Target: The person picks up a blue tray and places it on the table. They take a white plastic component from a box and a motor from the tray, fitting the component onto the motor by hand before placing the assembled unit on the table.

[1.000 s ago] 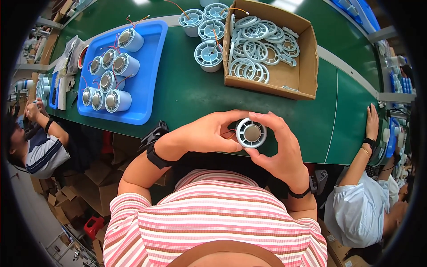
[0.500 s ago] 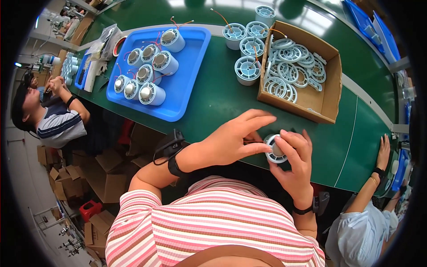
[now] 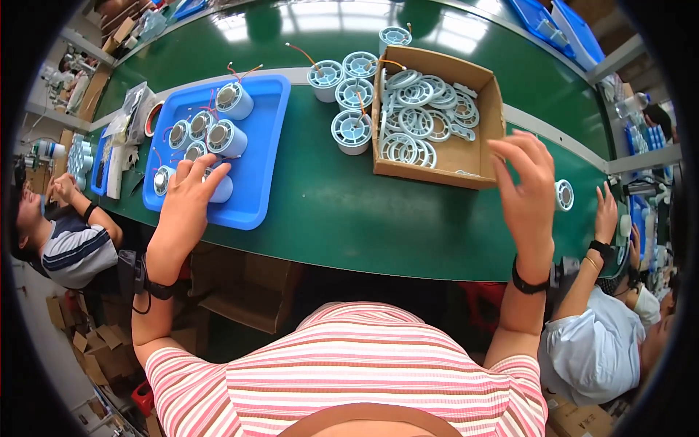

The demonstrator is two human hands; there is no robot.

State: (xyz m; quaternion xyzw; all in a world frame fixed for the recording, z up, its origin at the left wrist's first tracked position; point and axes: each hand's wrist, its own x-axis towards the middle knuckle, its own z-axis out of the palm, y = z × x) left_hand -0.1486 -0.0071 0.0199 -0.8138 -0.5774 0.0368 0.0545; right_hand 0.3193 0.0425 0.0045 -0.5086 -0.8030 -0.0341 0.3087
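My left hand (image 3: 185,200) reaches over the near edge of the blue tray (image 3: 255,215), fingers spread across a pale blue cylindrical housing (image 3: 223,192) with a round metal centre. It partly covers that housing, and I cannot tell how firmly it touches it. More such housings with metal centres and thin wires, like this one (image 3: 234,100), stand in the tray. On the right, my right hand (image 3: 526,182) is raised over the table, open with curved fingers and nothing in it. Just right of it, another housing (image 3: 563,195) lies with its ringed end showing.
A cardboard box (image 3: 475,177) of pale blue rings stands near the table's middle. Beside it are several slotted housings (image 3: 351,130), some with wires. Co-workers sit at left and right; one rests a hand (image 3: 606,213) on the green table (image 3: 328,226).
My hands have parted from the housing they held together. The left has gone to the tray; the right has moved right, and a housing now lies on the table beside it.
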